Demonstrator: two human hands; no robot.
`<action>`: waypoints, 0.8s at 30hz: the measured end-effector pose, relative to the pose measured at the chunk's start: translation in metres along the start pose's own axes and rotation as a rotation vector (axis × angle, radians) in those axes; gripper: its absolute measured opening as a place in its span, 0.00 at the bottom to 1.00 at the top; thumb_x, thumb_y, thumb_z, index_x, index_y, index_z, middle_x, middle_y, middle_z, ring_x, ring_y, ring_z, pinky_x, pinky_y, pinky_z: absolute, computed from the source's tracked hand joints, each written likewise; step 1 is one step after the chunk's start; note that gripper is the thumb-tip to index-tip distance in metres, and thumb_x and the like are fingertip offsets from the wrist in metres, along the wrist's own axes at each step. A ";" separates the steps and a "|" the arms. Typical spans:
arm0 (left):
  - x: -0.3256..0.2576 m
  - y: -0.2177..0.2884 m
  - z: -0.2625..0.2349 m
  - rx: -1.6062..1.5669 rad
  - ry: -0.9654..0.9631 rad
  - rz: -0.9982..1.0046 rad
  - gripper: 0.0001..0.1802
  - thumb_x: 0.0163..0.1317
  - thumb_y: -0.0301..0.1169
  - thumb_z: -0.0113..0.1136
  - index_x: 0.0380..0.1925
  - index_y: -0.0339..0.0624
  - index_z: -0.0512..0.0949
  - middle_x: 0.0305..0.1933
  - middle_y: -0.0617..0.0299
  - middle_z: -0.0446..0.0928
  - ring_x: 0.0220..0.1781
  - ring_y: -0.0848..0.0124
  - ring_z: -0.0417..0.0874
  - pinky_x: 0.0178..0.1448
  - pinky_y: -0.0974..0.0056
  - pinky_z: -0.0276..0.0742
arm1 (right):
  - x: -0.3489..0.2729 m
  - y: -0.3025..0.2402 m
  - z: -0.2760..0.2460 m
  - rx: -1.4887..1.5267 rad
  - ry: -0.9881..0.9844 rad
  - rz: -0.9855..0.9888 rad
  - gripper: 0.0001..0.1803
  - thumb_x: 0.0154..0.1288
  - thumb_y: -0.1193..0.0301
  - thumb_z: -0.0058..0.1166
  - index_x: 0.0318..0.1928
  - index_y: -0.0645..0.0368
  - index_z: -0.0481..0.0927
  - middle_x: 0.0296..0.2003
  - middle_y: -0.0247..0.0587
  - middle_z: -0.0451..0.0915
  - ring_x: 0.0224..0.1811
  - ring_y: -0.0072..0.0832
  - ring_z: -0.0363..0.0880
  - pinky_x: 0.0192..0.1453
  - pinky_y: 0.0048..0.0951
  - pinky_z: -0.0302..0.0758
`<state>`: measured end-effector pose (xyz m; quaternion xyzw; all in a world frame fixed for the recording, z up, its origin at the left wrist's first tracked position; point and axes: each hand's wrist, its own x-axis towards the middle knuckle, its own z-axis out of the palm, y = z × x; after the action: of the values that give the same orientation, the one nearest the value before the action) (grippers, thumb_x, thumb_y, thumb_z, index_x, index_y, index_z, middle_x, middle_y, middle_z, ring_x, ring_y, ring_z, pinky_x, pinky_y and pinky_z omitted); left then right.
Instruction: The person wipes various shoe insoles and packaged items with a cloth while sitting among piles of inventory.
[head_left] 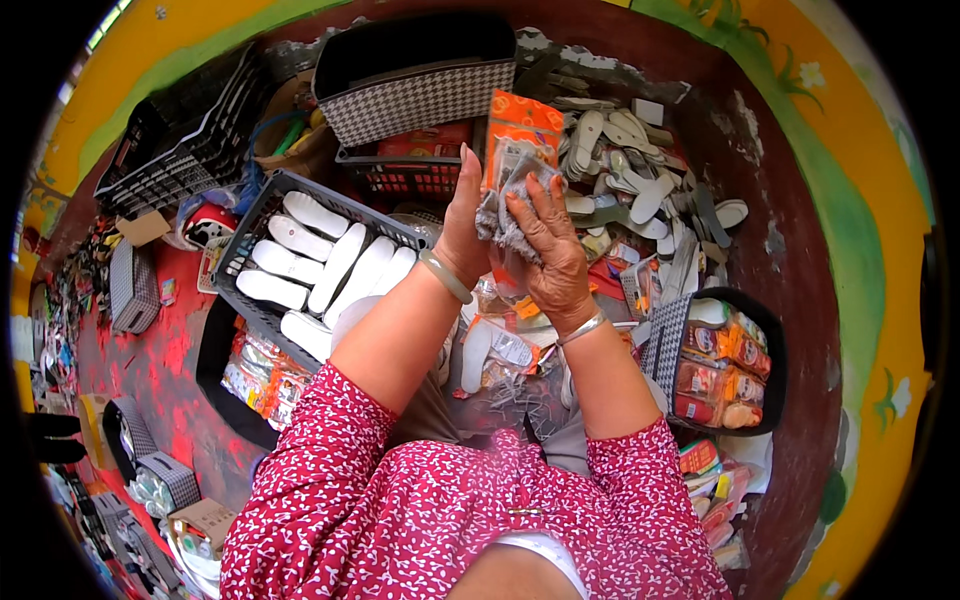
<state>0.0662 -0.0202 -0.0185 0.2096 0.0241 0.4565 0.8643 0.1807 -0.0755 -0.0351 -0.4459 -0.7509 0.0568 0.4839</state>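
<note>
— What did the head view show the hands doing?

— Both were raised over the lap. The left hand (462, 225) stood flat and upright against an orange-topped clear packet (520, 135), fingers straight, bracing it rather than gripping. The right hand (545, 245) was closed around a pair of grey insoles (512, 200), pinching them at the packet's lower edge, just in front of the chest.

— And round about?

— A black crate (262, 215) of white insoles (335, 265) sat to the left, a heap of loose insoles (640, 170) beyond the hands, a houndstooth bin (415, 95) at the top, and a dark bin (770, 350) of filled packets (715, 365) to the right (orange labels showing).

— How would one have handled that pair well?

— I'd judge: keep the two insoles aligned and flat together, hold the packet mouth taut with the bracing hand, and slide them straight so the soft edges didn't fold or catch.
</note>
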 end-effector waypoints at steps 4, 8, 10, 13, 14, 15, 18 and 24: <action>-0.015 -0.015 0.015 0.135 0.009 -0.162 0.44 0.60 0.66 0.32 0.64 0.42 0.56 0.65 0.54 0.60 0.65 0.62 0.64 0.67 0.58 0.58 | 0.012 0.008 -0.025 -0.035 0.171 -0.041 0.29 0.48 0.73 0.61 0.55 0.54 0.74 0.62 0.45 0.64 0.67 0.47 0.55 0.68 0.40 0.56; -0.019 -0.022 0.019 0.310 -0.078 -0.159 0.43 0.57 0.60 0.45 0.63 0.39 0.55 0.63 0.54 0.62 0.63 0.63 0.65 0.65 0.59 0.61 | 0.011 0.003 -0.040 -0.069 0.237 -0.024 0.28 0.52 0.79 0.53 0.58 0.57 0.71 0.61 0.45 0.65 0.68 0.44 0.54 0.69 0.38 0.53; -0.019 -0.019 0.021 0.402 -0.132 -0.073 0.44 0.55 0.55 0.56 0.63 0.37 0.55 0.60 0.54 0.65 0.61 0.65 0.68 0.63 0.60 0.63 | 0.007 0.001 -0.035 -0.064 0.235 -0.028 0.26 0.57 0.76 0.52 0.58 0.57 0.70 0.61 0.46 0.65 0.68 0.45 0.54 0.69 0.39 0.53; -0.016 -0.012 0.009 0.314 -0.162 -0.112 0.39 0.48 0.38 0.67 0.59 0.38 0.61 0.55 0.59 0.69 0.56 0.68 0.71 0.60 0.63 0.66 | 0.001 -0.002 -0.022 -0.034 0.226 0.008 0.22 0.63 0.67 0.50 0.57 0.57 0.71 0.61 0.47 0.65 0.68 0.45 0.54 0.68 0.40 0.53; -0.016 -0.011 0.007 0.358 -0.161 -0.095 0.39 0.47 0.37 0.68 0.58 0.38 0.62 0.54 0.60 0.70 0.54 0.68 0.72 0.59 0.63 0.68 | 0.002 -0.005 -0.022 -0.062 0.191 -0.004 0.22 0.61 0.67 0.51 0.56 0.56 0.72 0.61 0.46 0.65 0.67 0.46 0.55 0.68 0.41 0.53; -0.017 -0.012 0.005 0.325 -0.099 -0.131 0.39 0.42 0.32 0.71 0.56 0.37 0.64 0.51 0.61 0.72 0.52 0.69 0.73 0.56 0.65 0.69 | 0.004 -0.009 -0.023 -0.091 0.157 -0.015 0.23 0.59 0.67 0.52 0.56 0.54 0.73 0.60 0.45 0.65 0.67 0.47 0.55 0.68 0.42 0.53; -0.016 -0.008 -0.003 0.429 -0.196 -0.217 0.39 0.41 0.31 0.72 0.55 0.37 0.65 0.50 0.62 0.73 0.50 0.70 0.74 0.56 0.65 0.69 | 0.005 -0.006 -0.021 -0.171 0.125 -0.031 0.22 0.57 0.62 0.52 0.53 0.50 0.76 0.59 0.43 0.67 0.65 0.46 0.59 0.67 0.42 0.55; -0.020 -0.012 0.007 0.580 -0.208 -0.299 0.39 0.48 0.24 0.64 0.61 0.37 0.58 0.58 0.58 0.66 0.60 0.68 0.65 0.61 0.64 0.64 | 0.013 0.002 -0.028 -0.095 0.155 0.118 0.21 0.51 0.70 0.57 0.49 0.49 0.78 0.56 0.40 0.70 0.59 0.42 0.66 0.61 0.38 0.63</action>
<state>0.0659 -0.0443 -0.0201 0.4863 0.0950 0.2753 0.8238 0.2025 -0.0749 -0.0128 -0.5149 -0.6853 0.0150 0.5147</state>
